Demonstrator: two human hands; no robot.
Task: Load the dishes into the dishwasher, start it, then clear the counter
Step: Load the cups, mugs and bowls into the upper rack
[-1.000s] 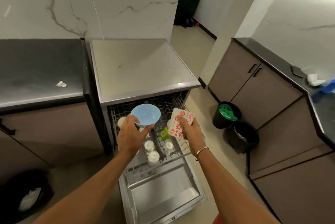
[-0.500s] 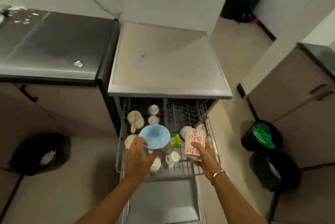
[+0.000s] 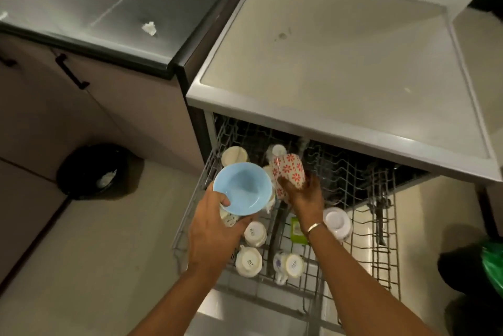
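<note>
Blue ceramic: a pale blue bowl is held above the left side of the pulled-out wire rack, hollow side up. The left hand grips it at the near rim, with the thumb inside and the fingers curled underneath.

The right hand, with a metal bangle at the wrist, has its fingers wrapped round a white mug with red flower print. The mug sits over the rear of the rack, just right of the bowl. Whether it touches the wires cannot be told.

Writing: three upturned white cups at the rack's near left carry dark maker's stamps on their bases. The stamps are too small and blurred to read. A green item lies between the right wrist and an upturned white bowl. Its printing is also illegible.

A cream cup stands at the rack's rear left, partly behind the blue bowl. The right half of the rack shows bare wire. The steel dishwasher top overhangs the rear of the rack and shades it.

Surroundings: a dark table adjoins on the left and bears a crumpled white scrap and pale streaks. A black bin stands on the floor below it. A green-lined bin is cut off by the right edge.
</note>
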